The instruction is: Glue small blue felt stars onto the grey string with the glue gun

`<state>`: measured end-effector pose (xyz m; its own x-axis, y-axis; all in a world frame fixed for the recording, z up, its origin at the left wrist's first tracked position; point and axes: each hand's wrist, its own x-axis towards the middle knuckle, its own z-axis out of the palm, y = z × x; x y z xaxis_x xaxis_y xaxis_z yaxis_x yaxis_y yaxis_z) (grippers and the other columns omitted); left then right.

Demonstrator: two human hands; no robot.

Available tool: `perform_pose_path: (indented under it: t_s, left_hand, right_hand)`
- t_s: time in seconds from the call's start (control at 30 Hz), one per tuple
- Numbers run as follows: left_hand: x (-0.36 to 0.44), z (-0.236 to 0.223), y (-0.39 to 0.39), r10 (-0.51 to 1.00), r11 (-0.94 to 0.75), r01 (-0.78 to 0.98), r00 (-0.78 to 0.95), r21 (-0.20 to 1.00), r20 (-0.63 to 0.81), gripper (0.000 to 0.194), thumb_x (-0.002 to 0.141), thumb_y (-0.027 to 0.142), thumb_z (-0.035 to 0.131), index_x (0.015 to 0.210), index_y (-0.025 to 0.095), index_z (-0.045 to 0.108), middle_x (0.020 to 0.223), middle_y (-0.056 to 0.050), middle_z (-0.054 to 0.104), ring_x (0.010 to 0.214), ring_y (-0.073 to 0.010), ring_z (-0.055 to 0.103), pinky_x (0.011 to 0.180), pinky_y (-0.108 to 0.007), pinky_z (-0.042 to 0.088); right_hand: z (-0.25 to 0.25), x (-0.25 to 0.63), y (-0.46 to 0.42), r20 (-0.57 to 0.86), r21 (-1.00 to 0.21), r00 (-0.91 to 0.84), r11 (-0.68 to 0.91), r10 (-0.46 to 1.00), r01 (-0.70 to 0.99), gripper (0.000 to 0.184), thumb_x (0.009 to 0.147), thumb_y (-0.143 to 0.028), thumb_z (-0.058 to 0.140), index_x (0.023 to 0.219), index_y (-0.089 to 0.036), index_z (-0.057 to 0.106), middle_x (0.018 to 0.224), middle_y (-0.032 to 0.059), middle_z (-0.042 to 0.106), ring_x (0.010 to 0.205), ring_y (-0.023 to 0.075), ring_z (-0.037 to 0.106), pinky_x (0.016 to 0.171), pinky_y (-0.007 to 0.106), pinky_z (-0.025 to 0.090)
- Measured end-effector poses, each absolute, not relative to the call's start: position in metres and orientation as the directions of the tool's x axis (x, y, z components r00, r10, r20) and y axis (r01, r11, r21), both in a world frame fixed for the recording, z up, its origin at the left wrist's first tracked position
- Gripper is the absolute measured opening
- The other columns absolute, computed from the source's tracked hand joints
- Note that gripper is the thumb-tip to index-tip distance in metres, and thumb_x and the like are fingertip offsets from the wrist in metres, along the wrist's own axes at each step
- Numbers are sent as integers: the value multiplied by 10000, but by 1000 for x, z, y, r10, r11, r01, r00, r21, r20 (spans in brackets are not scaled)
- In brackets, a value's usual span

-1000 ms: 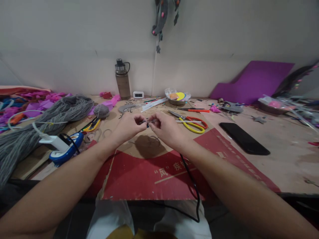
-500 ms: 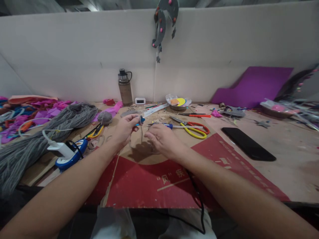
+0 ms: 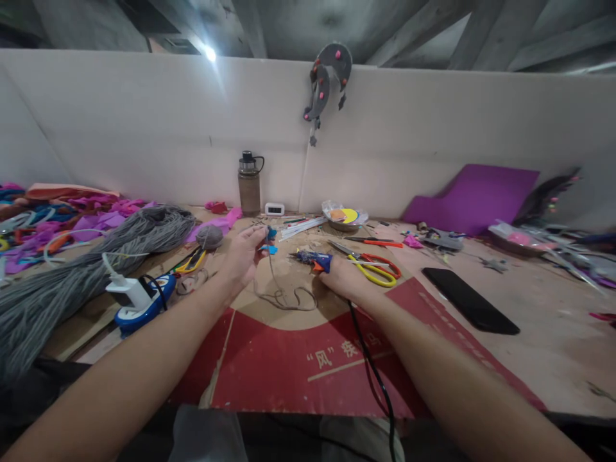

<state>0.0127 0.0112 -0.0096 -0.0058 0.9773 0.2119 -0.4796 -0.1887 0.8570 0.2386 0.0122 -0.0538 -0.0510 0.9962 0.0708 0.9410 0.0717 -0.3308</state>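
My left hand (image 3: 244,253) is raised over the cardboard, its fingertips pinching a small blue felt piece (image 3: 272,235) with grey yarn (image 3: 294,307) hanging from it. The yarn's loose end lies in loops on the cardboard below. To the right, my right hand (image 3: 342,276) is closed around a blue hot glue gun (image 3: 308,257) with an orange trigger, its nozzle towards the left hand. A black cord (image 3: 366,350) runs down from it over the table edge. Just behind the right hand lie scissors (image 3: 374,274) with yellow and red handles.
On the left are a grey yarn hank (image 3: 139,247), a yarn ball (image 3: 210,237) and a blue power strip (image 3: 144,314). A bottle (image 3: 249,186) stands at the back. A black phone (image 3: 469,299) lies right, and a bowl (image 3: 344,226) sits behind the scissors.
My right hand has moved right, away from the yarn, and now grips the glue gun. The yarn now hangs loose onto the cardboard. The camera view has tilted up.
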Motion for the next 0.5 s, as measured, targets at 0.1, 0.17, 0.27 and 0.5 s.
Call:
perform_pose_path:
  t_s: [0.1, 0.17, 0.27, 0.5]
  left_hand:
    - [10, -10, 13, 976, -200, -479, -16, 855, 219, 115, 675, 201, 722, 722, 137, 639, 669, 3, 616, 558, -74, 549, 414, -156, 342]
    - [8, -11, 16, 976, -205, -476, -32, 855, 216, 130, 674, 212, 724, 736, 138, 638, 676, 3, 617, 567, -76, 557, 413, -156, 342]
    - [4, -14, 20, 977, -210, -467, -60, 859, 206, 149, 675, 237, 723, 744, 137, 636, 682, 0, 618, 568, -74, 555, 411, -156, 330]
    - [2, -17, 23, 981, -185, -431, -128, 883, 143, 199, 665, 285, 735, 682, 148, 592, 566, 33, 550, 466, -54, 458, 386, -161, 253]
  right_hand:
    - [-52, 239, 14, 54, -428, -8, 30, 999, 903, 170, 727, -278, 605, 818, -154, 677, 746, 112, 711, 630, 220, 657, 540, 275, 435]
    - [-48, 238, 14, 78, -501, 8, 32, 997, 865, 152, 728, -276, 599, 803, -162, 666, 715, 94, 697, 609, 207, 641, 523, 272, 437]
    - [-42, 235, 15, 154, -596, 9, 86, 988, 798, 194, 780, -282, 535, 892, -165, 642, 777, 74, 690, 668, 197, 640, 571, 280, 479]
    - [-25, 220, -2, 412, -900, 29, 401, 911, 170, 321, 776, -285, 568, 1073, -205, 477, 971, 35, 621, 699, 149, 609, 661, 316, 550]
